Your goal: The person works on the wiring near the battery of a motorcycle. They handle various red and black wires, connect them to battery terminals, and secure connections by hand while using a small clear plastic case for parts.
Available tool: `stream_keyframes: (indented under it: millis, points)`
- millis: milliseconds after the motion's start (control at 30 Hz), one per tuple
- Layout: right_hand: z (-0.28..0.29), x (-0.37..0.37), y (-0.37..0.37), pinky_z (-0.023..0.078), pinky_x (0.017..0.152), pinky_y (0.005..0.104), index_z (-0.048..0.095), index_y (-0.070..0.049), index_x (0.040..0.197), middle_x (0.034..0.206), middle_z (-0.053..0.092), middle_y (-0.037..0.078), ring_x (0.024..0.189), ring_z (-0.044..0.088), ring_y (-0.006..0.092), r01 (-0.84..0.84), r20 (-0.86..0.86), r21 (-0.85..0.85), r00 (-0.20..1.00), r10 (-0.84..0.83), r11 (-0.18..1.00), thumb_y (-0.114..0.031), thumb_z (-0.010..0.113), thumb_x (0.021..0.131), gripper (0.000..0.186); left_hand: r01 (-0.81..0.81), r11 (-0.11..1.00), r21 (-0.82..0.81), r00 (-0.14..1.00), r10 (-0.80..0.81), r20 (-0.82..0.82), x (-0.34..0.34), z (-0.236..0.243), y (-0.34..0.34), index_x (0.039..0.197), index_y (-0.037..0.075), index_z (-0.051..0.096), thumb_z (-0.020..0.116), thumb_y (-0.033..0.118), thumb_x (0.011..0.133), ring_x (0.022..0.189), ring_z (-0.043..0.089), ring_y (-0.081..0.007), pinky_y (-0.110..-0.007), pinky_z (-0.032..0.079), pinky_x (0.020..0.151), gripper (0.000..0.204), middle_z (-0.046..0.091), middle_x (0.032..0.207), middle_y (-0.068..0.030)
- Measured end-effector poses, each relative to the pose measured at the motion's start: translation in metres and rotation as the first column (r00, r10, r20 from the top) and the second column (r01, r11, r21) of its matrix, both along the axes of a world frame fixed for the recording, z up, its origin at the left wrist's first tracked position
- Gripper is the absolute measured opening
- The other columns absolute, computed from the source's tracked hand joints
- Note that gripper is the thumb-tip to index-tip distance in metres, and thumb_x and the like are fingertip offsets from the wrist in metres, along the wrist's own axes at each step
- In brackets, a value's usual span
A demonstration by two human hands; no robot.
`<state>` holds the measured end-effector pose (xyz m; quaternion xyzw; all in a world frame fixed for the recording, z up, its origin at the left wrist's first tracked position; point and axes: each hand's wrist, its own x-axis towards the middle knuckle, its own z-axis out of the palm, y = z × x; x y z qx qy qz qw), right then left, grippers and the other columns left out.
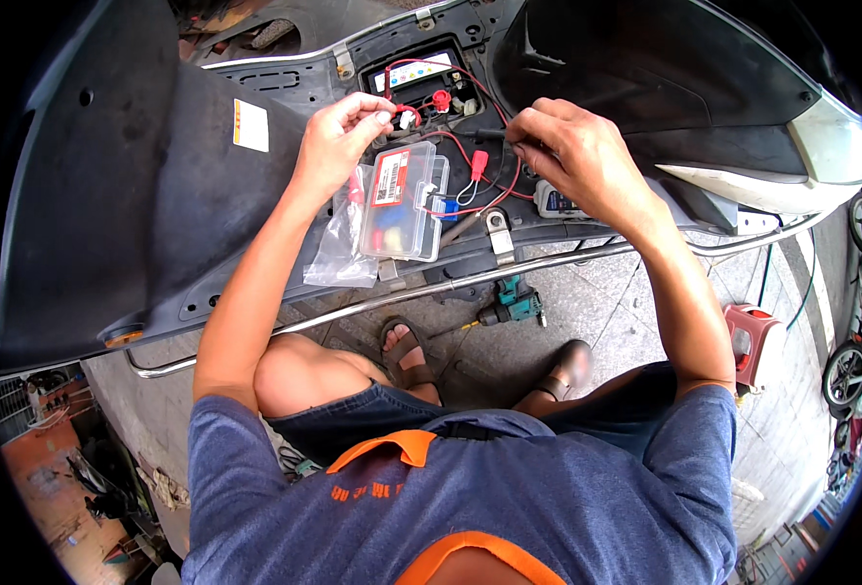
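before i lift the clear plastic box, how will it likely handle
The clear plastic box should feel stiff and fairly light, judging by its thin, straight, see-through walls. Its contents may slide or rattle, since small coloured pieces show inside with space around them. It might drag the crinkled clear bag, which appears to touch its left side.

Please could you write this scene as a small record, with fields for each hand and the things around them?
Left hand: the left hand pinches a thin red wire
Right hand: the right hand is curled by a black sleeved cable; its grip is unclear
Between forearms: clear rectangular plastic box, with a crumpled clear plastic bag at its left
Ground: teal-and-black power tool on grey paving
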<state>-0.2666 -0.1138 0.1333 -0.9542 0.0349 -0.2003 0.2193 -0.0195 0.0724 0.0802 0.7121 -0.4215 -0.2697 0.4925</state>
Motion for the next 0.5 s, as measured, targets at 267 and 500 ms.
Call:
stream_keyframes:
  millis: [267,500]
  points:
    - [-0.035,-0.003,0.05,0.054,0.079,0.0367,0.068,-0.008,0.088,0.091,0.061,0.007,0.091,0.064,0.025,-0.264,-0.193,-0.2,0.955,0.226,0.944,-0.013,0.065,0.079,0.011,-0.001,1.0,0.012,1.0,0.002,-0.024,0.0,0.001,0.001,0.108,0.0,0.068,0.063,0.014,0.096,0.089,0.067,-0.0113,-0.026,0.052,0.083,0.019,0.07,0.096,-0.0047]
    - [-0.05,-0.002,0.064,0.05,0.077,0.0341,0.065,-0.007,0.101,0.093,0.054,0.007,0.089,0.059,0.022,-0.274,-0.237,-0.27,0.948,0.212,0.923,-0.011,0.058,0.082,0.02,-0.144,0.989,-0.027,0.989,0.142,-0.044,0.013,0.002,0.004,0.109,0.003,0.069,0.062,0.019,0.097,0.086,0.065,-0.0086,-0.024,0.05,0.077,0.021,0.071,0.09,-0.0036]
